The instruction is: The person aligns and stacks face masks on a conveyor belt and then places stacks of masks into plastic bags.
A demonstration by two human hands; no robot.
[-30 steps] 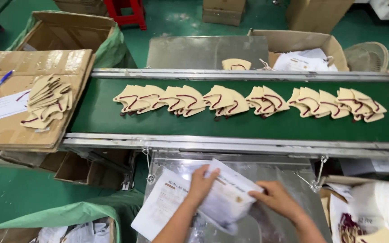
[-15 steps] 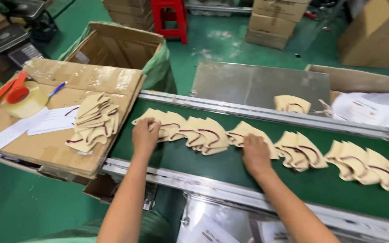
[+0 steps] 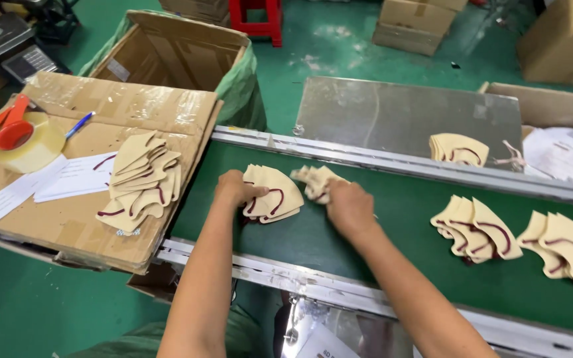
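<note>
My left hand (image 3: 235,190) grips a fanned stack of beige fabric pieces with dark red trim (image 3: 274,193) on the green conveyor belt (image 3: 379,258). Just right of it, my right hand (image 3: 348,208) closes on a smaller bunch of the same beige pieces (image 3: 316,180). The two bunches lie close together near the belt's left end. More beige pieces (image 3: 475,228) rest on the belt to the right, with another group (image 3: 568,246) at the far right edge.
A flattened cardboard sheet (image 3: 81,219) at left carries a pile of beige pieces (image 3: 140,182), papers, a blue pen and a tape dispenser (image 3: 14,136). An open cardboard box (image 3: 174,56) stands behind it. A metal plate (image 3: 406,116) beyond the belt holds a small stack (image 3: 459,148).
Both hands have pulled the spread-out pieces on the belt together into two bunches near the left end. The camera view has shifted slightly left and closer.
</note>
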